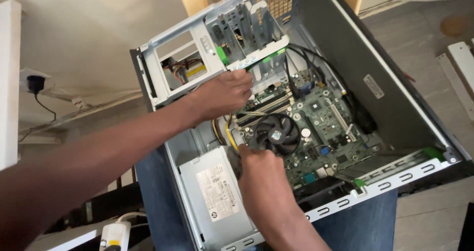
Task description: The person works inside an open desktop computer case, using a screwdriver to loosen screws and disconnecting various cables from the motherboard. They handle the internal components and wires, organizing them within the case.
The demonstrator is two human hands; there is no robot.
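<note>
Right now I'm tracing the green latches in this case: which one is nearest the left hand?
The green tab on the drive cage, just above the left hand; the others sit at the case's lower right edge.

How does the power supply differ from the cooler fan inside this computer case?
The power supply is a plain silver metal box with a white label; the cooler fan is round, black and bladed. The power supply sits in the case's near corner; the fan sits on the green motherboard, touched by the right hand. Both lie inside the open case.

I see an open grey computer case tilted across a lap. Its green motherboard and black cooler fan lie exposed.
</note>
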